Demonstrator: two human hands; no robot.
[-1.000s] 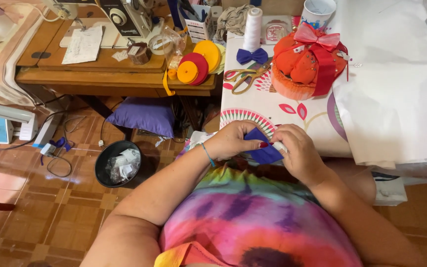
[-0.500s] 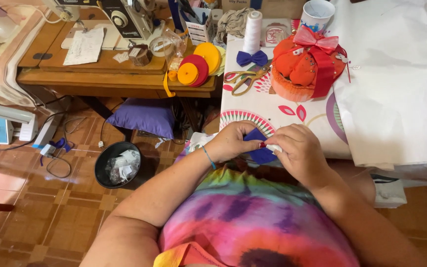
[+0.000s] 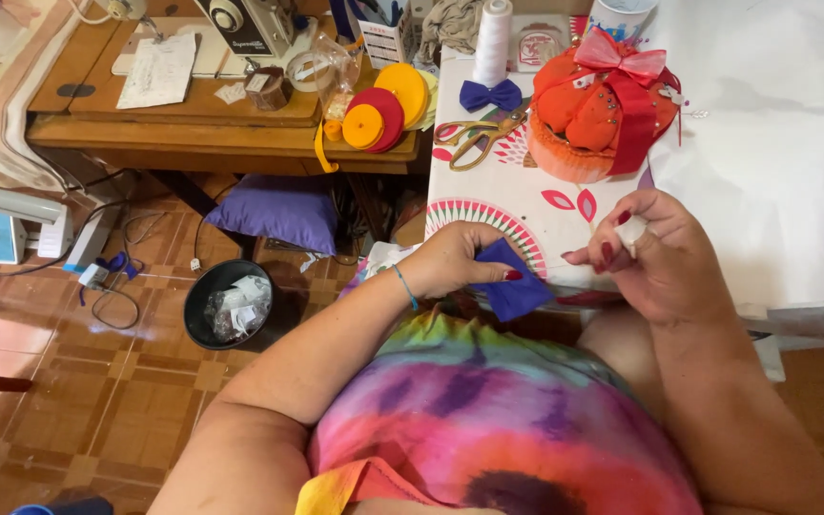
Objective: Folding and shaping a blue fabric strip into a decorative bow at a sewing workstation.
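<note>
My left hand (image 3: 455, 259) pinches a small folded piece of dark blue fabric (image 3: 510, 281) at the near edge of the patterned table (image 3: 498, 205). My right hand (image 3: 655, 250) is lifted a little to the right of the fabric, fingers curled with thumb and forefinger pressed together; whatever it pinches is too thin to make out. On the table behind lie gold-handled scissors (image 3: 479, 138), a finished blue bow (image 3: 489, 94), a white spool of thread (image 3: 494, 38) and an orange pumpkin-shaped pincushion (image 3: 598, 113) tied with red ribbon.
White cloth (image 3: 765, 143) covers the table's right side. To the left stands a wooden sewing table (image 3: 183, 114) with a sewing machine (image 3: 240, 24), papers and red, orange and yellow ribbon rolls (image 3: 383, 105). Below are a purple cushion (image 3: 278, 212), a black waste bin (image 3: 231, 303) and cables on the tiled floor.
My right hand has pulled away from the blue fabric, up and to the right. My left hand keeps hold of the fabric at the table edge.
</note>
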